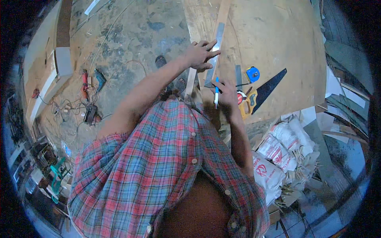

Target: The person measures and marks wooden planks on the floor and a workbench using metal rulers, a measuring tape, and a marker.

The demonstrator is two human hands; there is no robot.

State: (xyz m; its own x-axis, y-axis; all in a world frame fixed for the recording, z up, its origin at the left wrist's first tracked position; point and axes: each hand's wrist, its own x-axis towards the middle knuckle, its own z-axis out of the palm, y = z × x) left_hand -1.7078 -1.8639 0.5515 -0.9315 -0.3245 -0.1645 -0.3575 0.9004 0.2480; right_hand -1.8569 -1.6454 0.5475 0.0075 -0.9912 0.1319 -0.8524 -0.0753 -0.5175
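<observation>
My left hand (199, 54) is open, with its fingers spread across a shiny metal straightedge (215, 59). The straightedge lies along a narrow wooden strip (224, 12) on the plywood sheet and has a darker piece at its near end. Closer to my body, my right hand (227, 95) is closed around a blue and white pen (216, 93), beside that near end. A yellow-handled handsaw (270, 91) lies just right of this hand. Next to it are a blue tape measure (252, 74) and a small red and white round item (240, 97), partly hidden by my hand.
On the stained floor at left lie a teal power drill (100, 80), a red power tool (84, 84) and tangled cords. A long box-like wooden piece (63, 61) stands farther left. White sacks (278, 146) with wood offcuts lie at right. The plywood sheet (274, 35) extends ahead.
</observation>
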